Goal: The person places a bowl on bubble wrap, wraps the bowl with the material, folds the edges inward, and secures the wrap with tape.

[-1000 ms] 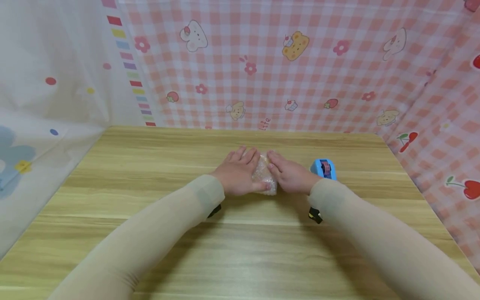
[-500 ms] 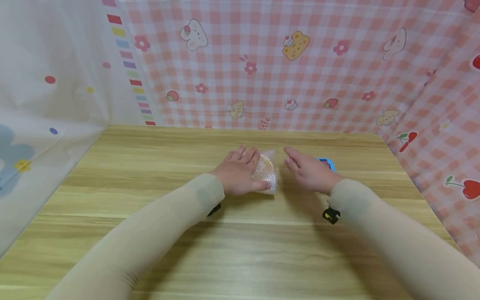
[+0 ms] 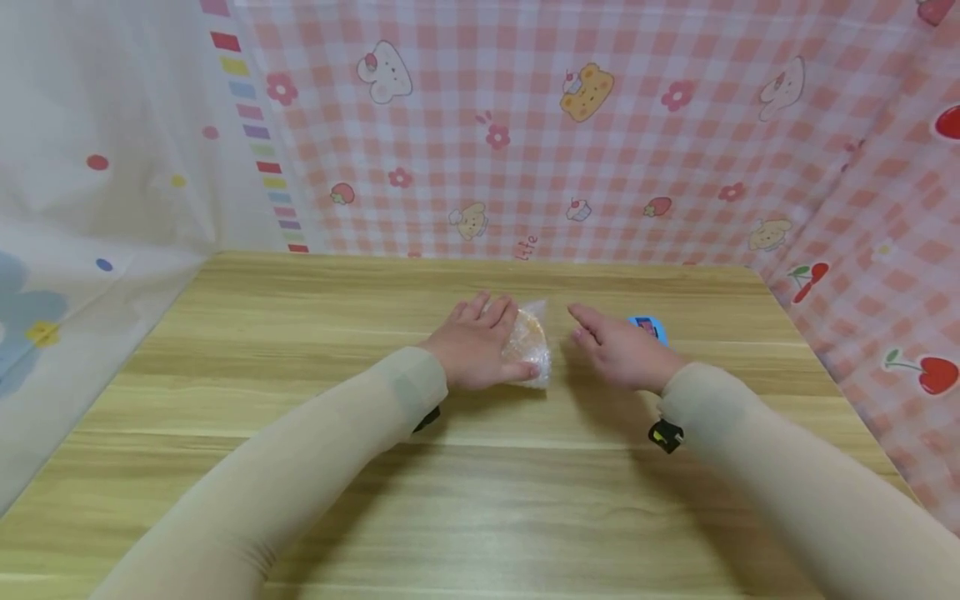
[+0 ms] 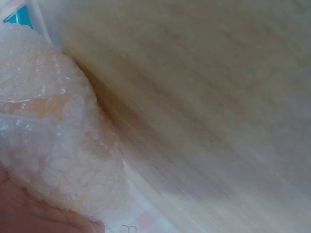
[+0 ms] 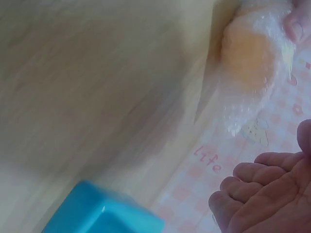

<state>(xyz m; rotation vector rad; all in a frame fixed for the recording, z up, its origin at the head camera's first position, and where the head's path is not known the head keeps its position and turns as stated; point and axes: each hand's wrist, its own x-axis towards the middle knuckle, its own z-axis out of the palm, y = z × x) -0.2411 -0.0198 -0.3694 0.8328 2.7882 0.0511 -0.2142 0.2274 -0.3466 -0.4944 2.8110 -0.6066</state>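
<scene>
A bubble-wrapped bundle (image 3: 534,346) rests on the table, with something round and orange-yellow showing through the clear wrap. My left hand (image 3: 476,343) lies over its left part, fingers spread and extended, thumb across the near side. In the left wrist view the bubble wrap (image 4: 53,131) fills the left side beside part of the hand. To the right of the bundle, apart from it, my right hand (image 3: 628,352) holds nothing; its fingers are extended. Just behind that hand stands a blue tape dispenser (image 3: 651,327), partly hidden by it.
A wood-grain table (image 3: 480,500) lies under everything. A pink checked cloth (image 3: 450,133) hangs along the back and right side, and a white patterned cloth (image 3: 127,108) along the left. Each wrist carries a small dark camera, the right one (image 3: 665,435) showing below the cuff.
My right hand has let go of the bundle's right side and moved right, now overlapping the tape dispenser. The left hand has stayed on the bundle, whose right edge is now uncovered.
</scene>
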